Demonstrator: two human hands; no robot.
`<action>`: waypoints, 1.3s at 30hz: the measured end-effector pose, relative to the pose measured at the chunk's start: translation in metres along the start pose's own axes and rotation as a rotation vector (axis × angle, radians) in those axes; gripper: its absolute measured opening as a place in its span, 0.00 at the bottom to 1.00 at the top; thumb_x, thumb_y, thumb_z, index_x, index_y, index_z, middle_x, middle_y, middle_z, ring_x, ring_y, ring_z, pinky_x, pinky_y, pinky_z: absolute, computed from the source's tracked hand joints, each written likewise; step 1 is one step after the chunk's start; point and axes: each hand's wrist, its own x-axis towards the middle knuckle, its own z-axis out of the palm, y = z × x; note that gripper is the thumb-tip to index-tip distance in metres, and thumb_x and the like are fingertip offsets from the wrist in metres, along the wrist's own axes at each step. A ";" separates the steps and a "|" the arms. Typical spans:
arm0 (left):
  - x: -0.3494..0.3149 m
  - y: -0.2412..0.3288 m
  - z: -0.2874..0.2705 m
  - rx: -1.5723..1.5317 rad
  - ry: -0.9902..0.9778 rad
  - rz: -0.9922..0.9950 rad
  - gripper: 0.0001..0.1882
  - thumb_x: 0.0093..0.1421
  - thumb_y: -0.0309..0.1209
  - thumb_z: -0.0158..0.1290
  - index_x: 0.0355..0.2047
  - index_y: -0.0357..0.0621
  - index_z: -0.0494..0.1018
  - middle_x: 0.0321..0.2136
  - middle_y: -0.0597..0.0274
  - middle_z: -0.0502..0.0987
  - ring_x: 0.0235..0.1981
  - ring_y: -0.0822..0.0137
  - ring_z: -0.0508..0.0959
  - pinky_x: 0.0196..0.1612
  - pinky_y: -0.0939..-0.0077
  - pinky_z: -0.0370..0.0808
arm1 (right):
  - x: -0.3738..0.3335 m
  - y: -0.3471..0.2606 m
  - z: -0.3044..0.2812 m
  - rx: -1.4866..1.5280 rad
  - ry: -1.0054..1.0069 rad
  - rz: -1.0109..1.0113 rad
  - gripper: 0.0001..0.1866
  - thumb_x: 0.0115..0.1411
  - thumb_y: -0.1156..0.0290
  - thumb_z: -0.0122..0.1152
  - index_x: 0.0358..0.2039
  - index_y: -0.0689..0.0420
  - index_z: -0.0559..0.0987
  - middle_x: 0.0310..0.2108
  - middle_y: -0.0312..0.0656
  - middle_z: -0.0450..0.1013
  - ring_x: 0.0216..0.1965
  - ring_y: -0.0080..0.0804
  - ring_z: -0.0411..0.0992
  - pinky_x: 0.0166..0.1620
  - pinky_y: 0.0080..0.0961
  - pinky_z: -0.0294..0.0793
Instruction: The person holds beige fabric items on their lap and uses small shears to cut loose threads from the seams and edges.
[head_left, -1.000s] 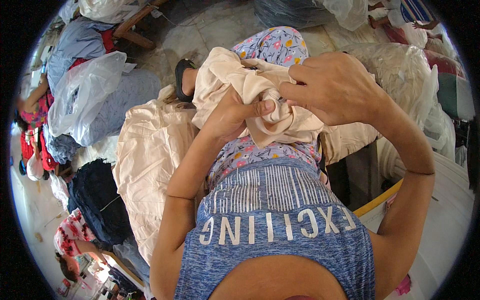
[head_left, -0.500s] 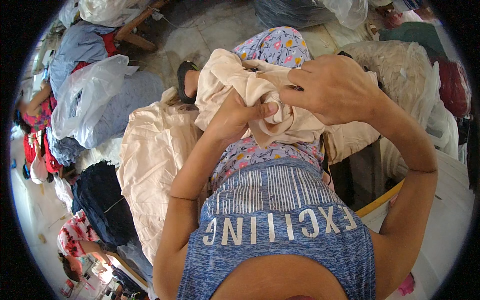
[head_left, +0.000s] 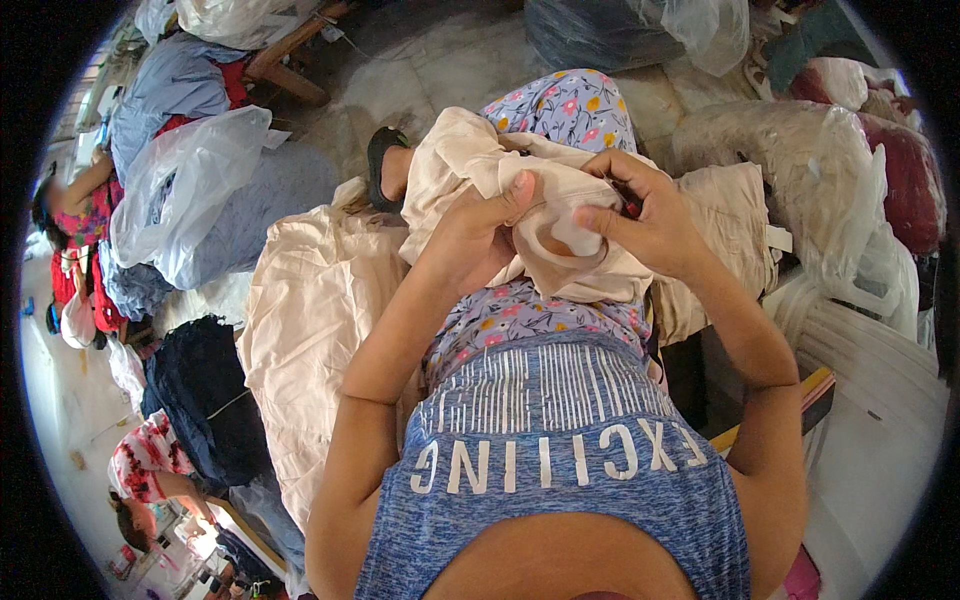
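A beige cloth garment (head_left: 455, 150) lies bunched across my lap, over floral trousers. My left hand (head_left: 480, 235) is closed on its left side, thumb pressed on the cloth and pointing up. My right hand (head_left: 655, 220) grips the garment's other side, thumb and fingers pinching near a pale rounded edge. Between the two hands the cloth opens into a loop, showing a whitish inner patch (head_left: 575, 235). A small dark and red object (head_left: 630, 200) shows inside my right hand's fingers; its kind is mostly hidden.
More beige cloth (head_left: 315, 340) is heaped at my left, with a dark navy pile (head_left: 200, 400) beyond it. Plastic-wrapped bundles (head_left: 790, 170) stand at the right, and a clear bag (head_left: 190, 200) covers blue cloth at the left. Two other people (head_left: 150, 455) are at far left.
My right hand has turned and lowered from above the garment, its thumb now pressing the cloth. My right elbow has come inward. The cloth between my hands has been spread into a loop.
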 end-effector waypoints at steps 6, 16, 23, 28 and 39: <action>0.000 0.002 -0.003 0.196 -0.002 -0.002 0.23 0.55 0.31 0.54 0.48 0.35 0.62 0.43 0.55 0.71 0.45 0.64 0.72 0.47 0.70 0.70 | 0.001 0.014 -0.004 0.197 0.100 0.063 0.12 0.51 0.66 0.63 0.32 0.60 0.73 0.24 0.29 0.67 0.27 0.13 0.62 0.32 0.13 0.62; -0.002 0.000 -0.008 0.252 0.023 0.095 0.21 0.55 0.32 0.55 0.46 0.38 0.65 0.41 0.60 0.73 0.42 0.69 0.73 0.40 0.78 0.71 | -0.005 0.010 -0.004 0.516 0.034 0.135 0.11 0.58 0.64 0.55 0.33 0.59 0.73 0.23 0.28 0.66 0.25 0.12 0.63 0.26 0.10 0.63; -0.006 0.007 -0.001 0.172 0.036 0.133 0.20 0.60 0.41 0.46 0.46 0.39 0.65 0.41 0.59 0.72 0.43 0.67 0.73 0.42 0.74 0.71 | -0.005 0.004 0.011 0.352 0.152 0.014 0.14 0.58 0.60 0.54 0.33 0.59 0.72 0.19 0.24 0.62 0.17 0.08 0.52 0.19 0.09 0.48; -0.006 0.010 -0.003 0.183 0.028 0.099 0.24 0.60 0.44 0.44 0.50 0.40 0.60 0.47 0.56 0.68 0.49 0.62 0.69 0.50 0.65 0.68 | -0.005 0.006 0.012 0.334 0.177 -0.007 0.13 0.59 0.62 0.54 0.32 0.60 0.72 0.20 0.24 0.62 0.16 0.08 0.52 0.19 0.09 0.47; -0.004 0.007 -0.011 0.153 0.017 0.084 0.26 0.60 0.47 0.44 0.51 0.40 0.60 0.47 0.56 0.68 0.50 0.62 0.69 0.52 0.64 0.66 | -0.007 0.006 0.012 0.369 0.259 0.058 0.10 0.56 0.66 0.58 0.30 0.61 0.74 0.21 0.28 0.67 0.22 0.11 0.61 0.25 0.10 0.60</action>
